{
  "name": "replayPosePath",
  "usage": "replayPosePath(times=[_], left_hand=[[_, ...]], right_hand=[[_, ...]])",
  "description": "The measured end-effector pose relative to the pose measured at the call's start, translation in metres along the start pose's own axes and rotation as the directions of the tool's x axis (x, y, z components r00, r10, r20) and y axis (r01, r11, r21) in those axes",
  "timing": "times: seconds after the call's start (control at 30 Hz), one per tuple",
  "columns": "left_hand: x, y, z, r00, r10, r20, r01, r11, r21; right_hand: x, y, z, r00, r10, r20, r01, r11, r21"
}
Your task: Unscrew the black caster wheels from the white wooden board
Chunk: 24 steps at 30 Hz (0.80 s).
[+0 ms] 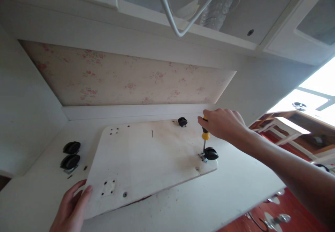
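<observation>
A white board [146, 158] with rounded corners and screw holes lies flat on the white surface. My right hand [222, 122] is wrapped round the handle of a yellow and black screwdriver [205, 135], held upright. Its tip meets the metal plate of a black caster [210, 153] at the board's right end. Another black caster [182, 121] sits at the board's far right corner. My left hand [73, 204] holds the board's near left edge, thumb on top and fingers at the side.
Two loose black casters [70, 162] lie left of the board beside small dark pieces [85, 168]. Overhead is an open cabinet shelf [162, 19] with a plastic bottle [217, 10] and a white bent rod [180, 33]. Red floor shows at the lower right.
</observation>
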State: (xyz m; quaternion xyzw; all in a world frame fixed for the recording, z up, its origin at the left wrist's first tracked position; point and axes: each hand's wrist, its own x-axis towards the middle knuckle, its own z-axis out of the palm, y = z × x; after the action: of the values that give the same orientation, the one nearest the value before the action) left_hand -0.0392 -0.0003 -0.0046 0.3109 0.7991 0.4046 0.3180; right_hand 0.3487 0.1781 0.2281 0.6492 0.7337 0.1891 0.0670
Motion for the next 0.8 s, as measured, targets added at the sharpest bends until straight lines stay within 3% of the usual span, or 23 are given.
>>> replayPosePath(times=[0.1, 0.23, 0.43, 0.8], left_hand=[[0.004, 0.000, 0.000, 0.994, -0.099, 0.042, 0.102, 0.992, -0.072], [0.004, 0.000, -0.001, 0.995, -0.090, 0.047, 0.093, 0.994, -0.057], [-0.002, 0.008, 0.000, 0.992, -0.116, 0.047, 0.119, 0.990, -0.080], [-0.001, 0.009, -0.001, 0.987, -0.147, 0.071, 0.154, 0.981, -0.114]], right_hand=[[0.000, -0.002, 0.000, 1.000, -0.011, 0.006, 0.011, 1.000, 0.001], [0.004, -0.003, -0.002, 0.999, -0.024, 0.023, 0.024, 1.000, 0.008], [0.012, 0.000, -0.010, 0.986, -0.044, 0.162, 0.048, 0.999, -0.019], [0.046, -0.007, -0.016, 0.967, -0.022, 0.253, 0.034, 0.998, -0.044]])
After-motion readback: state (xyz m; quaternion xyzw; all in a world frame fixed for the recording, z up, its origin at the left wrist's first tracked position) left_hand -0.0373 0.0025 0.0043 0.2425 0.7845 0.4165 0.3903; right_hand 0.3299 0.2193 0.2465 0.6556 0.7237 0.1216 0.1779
